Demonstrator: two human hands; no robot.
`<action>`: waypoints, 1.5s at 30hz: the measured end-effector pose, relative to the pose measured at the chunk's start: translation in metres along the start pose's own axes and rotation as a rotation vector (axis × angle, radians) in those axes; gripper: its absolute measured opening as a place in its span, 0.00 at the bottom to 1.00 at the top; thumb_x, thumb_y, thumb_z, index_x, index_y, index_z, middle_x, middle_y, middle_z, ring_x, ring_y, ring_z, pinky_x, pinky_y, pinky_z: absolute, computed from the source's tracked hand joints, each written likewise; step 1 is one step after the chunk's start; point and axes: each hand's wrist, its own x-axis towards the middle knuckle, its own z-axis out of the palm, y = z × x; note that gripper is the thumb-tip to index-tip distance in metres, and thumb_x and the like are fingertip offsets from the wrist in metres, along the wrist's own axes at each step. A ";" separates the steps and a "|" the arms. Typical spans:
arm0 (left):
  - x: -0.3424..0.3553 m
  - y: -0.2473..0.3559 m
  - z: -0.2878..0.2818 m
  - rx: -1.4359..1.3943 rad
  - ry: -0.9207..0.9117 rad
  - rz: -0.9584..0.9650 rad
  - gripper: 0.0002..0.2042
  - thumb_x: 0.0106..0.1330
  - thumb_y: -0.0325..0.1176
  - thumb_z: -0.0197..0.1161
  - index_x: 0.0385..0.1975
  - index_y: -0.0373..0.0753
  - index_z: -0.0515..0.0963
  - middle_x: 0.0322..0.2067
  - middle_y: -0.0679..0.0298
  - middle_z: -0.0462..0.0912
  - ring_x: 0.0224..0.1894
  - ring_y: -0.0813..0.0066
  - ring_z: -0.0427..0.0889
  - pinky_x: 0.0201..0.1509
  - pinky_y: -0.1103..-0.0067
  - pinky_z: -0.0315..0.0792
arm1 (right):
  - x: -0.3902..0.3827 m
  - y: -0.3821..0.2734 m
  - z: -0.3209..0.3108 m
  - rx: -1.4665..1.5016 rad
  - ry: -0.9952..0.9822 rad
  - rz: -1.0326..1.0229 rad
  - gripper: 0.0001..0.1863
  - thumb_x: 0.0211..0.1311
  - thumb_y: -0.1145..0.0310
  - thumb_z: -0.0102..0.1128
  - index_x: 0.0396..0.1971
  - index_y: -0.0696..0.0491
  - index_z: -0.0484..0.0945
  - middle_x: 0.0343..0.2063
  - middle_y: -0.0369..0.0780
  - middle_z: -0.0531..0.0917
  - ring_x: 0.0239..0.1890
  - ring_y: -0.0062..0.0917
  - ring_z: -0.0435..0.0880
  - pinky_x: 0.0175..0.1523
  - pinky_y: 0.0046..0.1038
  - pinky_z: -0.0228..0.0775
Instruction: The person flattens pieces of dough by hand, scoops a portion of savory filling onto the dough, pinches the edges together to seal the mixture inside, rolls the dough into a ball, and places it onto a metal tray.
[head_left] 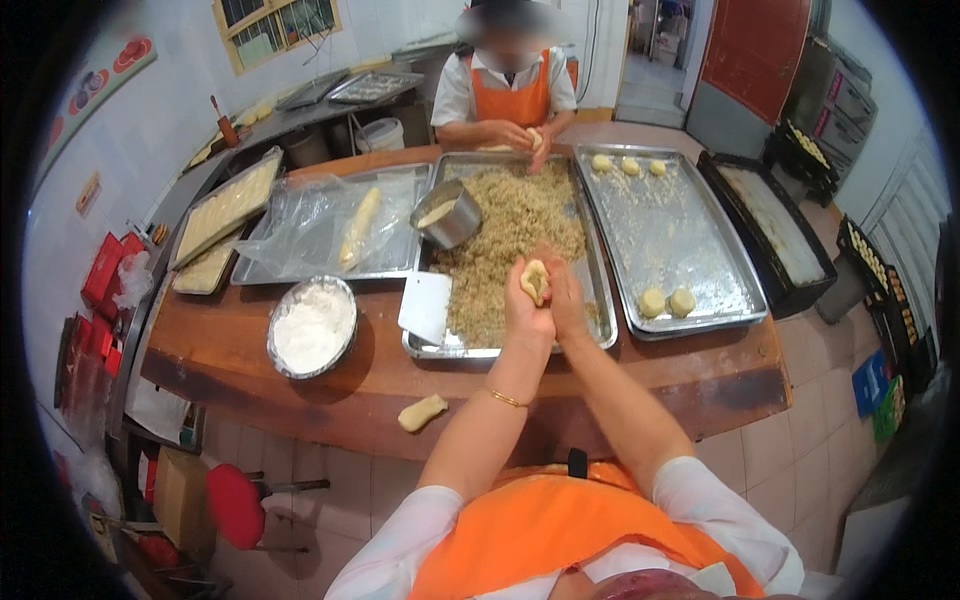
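A pale piece of dough [535, 283], opened into a small cup shape, sits between my two hands over the near part of a metal tray [470, 352]. My left hand [526, 308] cradles it from the left, fingers curled around it. From the other side my right hand [567, 302] presses its fingers against the dough. Brown crumbly filling [510, 215] fills much of the tray beneath. On the filling's left side stands a metal pot [455, 228] with pale contents, and a white flat scraper [425, 308] lies at the tray's near left corner.
Rounded dough pieces [652, 302] lie on a floured tray [700, 250] at right. A bowl of white powder [313, 325], a loose dough piece [422, 412] and a plastic-covered dough roll [360, 228] are at left. Across the table, a co-worker in an orange apron [512, 90] handles dough.
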 end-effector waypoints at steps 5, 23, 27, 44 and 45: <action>0.010 0.020 -0.021 -0.005 0.101 -0.027 0.12 0.70 0.42 0.57 0.34 0.39 0.76 0.29 0.62 0.80 0.29 0.70 0.78 0.30 0.77 0.76 | -0.009 -0.006 -0.013 -0.069 -0.273 0.010 0.25 0.69 0.65 0.54 0.64 0.56 0.67 0.60 0.42 0.73 0.59 0.28 0.73 0.63 0.31 0.64; -0.030 0.007 -0.054 0.460 -0.099 0.050 0.13 0.74 0.41 0.51 0.41 0.37 0.76 0.36 0.62 0.80 0.38 0.74 0.80 0.40 0.78 0.77 | -0.037 -0.006 -0.016 0.219 -0.490 0.419 0.32 0.65 0.71 0.53 0.69 0.53 0.59 0.57 0.38 0.72 0.56 0.22 0.73 0.62 0.27 0.66; -0.045 0.009 -0.052 0.556 -0.049 0.143 0.09 0.73 0.37 0.52 0.37 0.38 0.76 0.33 0.66 0.78 0.33 0.80 0.78 0.32 0.83 0.72 | -0.048 -0.005 -0.007 0.218 -0.555 0.346 0.30 0.65 0.71 0.52 0.67 0.53 0.61 0.56 0.40 0.73 0.56 0.24 0.73 0.61 0.26 0.65; -0.083 0.024 -0.014 0.187 0.023 0.138 0.10 0.73 0.39 0.54 0.44 0.42 0.76 0.34 0.69 0.79 0.32 0.80 0.79 0.27 0.84 0.72 | -0.037 -0.073 0.012 -0.289 -0.771 -0.222 0.36 0.60 0.63 0.56 0.69 0.54 0.58 0.68 0.47 0.63 0.74 0.38 0.53 0.75 0.37 0.42; -0.085 0.025 -0.016 0.153 0.013 0.121 0.10 0.73 0.40 0.53 0.46 0.42 0.75 0.37 0.68 0.79 0.35 0.80 0.80 0.29 0.84 0.73 | -0.036 -0.074 0.013 -0.263 -0.779 -0.217 0.35 0.61 0.63 0.54 0.69 0.53 0.59 0.67 0.47 0.65 0.74 0.39 0.54 0.75 0.38 0.42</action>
